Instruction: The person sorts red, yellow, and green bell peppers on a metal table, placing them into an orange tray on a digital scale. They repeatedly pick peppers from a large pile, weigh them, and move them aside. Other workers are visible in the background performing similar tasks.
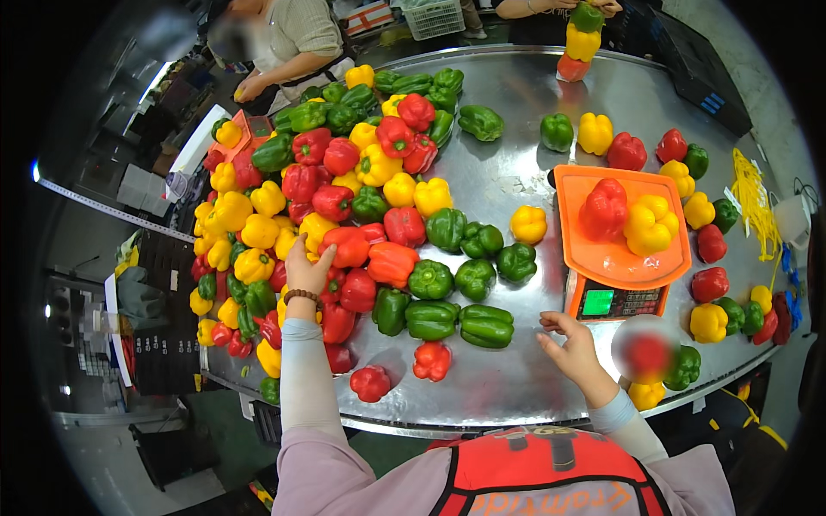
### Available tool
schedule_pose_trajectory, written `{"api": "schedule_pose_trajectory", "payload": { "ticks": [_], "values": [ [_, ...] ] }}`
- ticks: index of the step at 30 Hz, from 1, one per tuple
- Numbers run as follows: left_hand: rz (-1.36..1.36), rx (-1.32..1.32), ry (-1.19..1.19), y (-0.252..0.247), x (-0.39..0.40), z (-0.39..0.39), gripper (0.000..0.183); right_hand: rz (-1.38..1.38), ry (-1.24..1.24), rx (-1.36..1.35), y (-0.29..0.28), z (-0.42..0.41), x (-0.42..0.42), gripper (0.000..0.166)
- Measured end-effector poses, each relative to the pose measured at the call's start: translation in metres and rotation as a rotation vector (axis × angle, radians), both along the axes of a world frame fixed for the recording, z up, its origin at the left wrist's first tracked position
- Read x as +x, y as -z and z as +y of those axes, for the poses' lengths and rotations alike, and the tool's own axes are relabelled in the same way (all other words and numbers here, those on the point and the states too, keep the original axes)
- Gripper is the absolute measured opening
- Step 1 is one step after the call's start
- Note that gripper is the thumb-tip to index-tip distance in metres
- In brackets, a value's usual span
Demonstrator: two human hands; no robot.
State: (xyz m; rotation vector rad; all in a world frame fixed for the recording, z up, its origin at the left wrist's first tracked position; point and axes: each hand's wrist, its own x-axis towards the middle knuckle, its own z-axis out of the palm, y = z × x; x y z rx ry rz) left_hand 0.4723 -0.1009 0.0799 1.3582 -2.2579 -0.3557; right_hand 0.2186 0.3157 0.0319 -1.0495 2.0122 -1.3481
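My left hand (306,271), with a beaded bracelet on its wrist, reaches into a large pile of bell peppers. Its thumb and forefinger are spread beside a red bell pepper (346,247) and a yellow bell pepper (317,231); no firm grip shows. My right hand (571,351) hovers over the steel table (490,393), fingers apart and holding nothing. Just beyond it stands a digital scale with an orange pan (619,271). In that pan lie a red bell pepper (604,208) and a yellow bell pepper (650,226). Several green bell peppers (432,320) lie between my hands.
Sets of red, yellow and green peppers (710,322) line the table's right side, near yellow net bags (752,200). Across the table, a person's hands hold a stacked pepper pack (582,42). Another person (290,51) stands far left by a second orange scale (242,132).
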Motion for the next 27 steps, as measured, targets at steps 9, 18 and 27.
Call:
{"api": "schedule_pose_trajectory", "payload": {
  "ticks": [9, 18, 27],
  "values": [
    [0.036, 0.007, 0.439, -0.001, -0.065, 0.082, 0.058, 0.142, -0.078, -0.004, -0.019, -0.047, -0.004, 0.037],
    [-0.494, 0.071, 0.582, 0.012, -0.101, 0.124, 0.075, 0.507, -0.137, 0.043, -0.023, -0.125, 0.011, 0.059],
    [0.772, 1.183, 0.541, -0.028, -0.081, 0.127, 0.062, 0.071, -0.051, -0.170, -0.057, -0.077, -0.002, 0.067]
  ]
}}
